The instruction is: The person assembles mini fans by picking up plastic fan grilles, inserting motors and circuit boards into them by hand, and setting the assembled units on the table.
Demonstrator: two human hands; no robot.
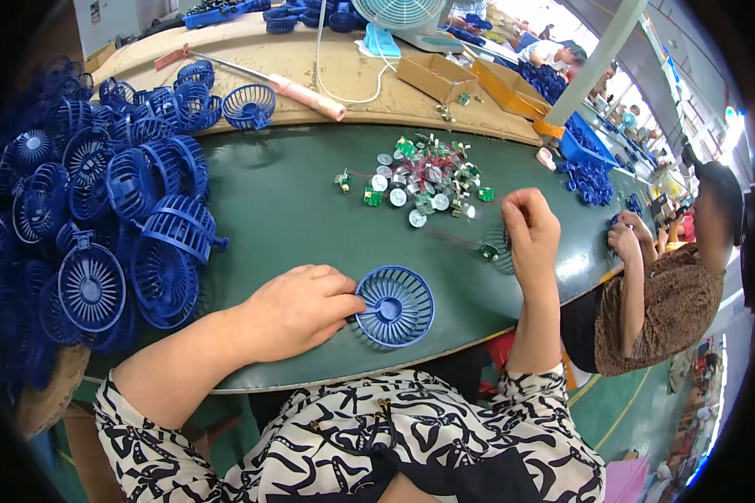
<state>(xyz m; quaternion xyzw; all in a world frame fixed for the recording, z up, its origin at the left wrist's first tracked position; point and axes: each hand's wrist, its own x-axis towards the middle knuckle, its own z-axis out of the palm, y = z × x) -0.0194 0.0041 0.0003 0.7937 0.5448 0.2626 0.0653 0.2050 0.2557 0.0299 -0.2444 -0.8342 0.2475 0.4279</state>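
My left hand [298, 312] pinches the edge of a round blue plastic fan cage [413, 312], which lies on the green tabletop with its open side up. Raised a little over the table on the right is my right hand [532, 230], thumb and fingertips pressed together; what they hold, if anything, is not clear. Just below its fingertips is a small green circuit board [488, 251], joined by a thin red wire to a round silver motor [417, 219]. Beyond lies a pile of small motors with red wires and green boards [432, 176].
Many blue fan cages [92, 285] are heaped on the left. Behind the motors, cardboard carries a pink-handled tool [306, 96], an open carton [436, 77] and a fan [398, 12]. A co-worker [663, 310] sits at the right beside blue parts [589, 180].
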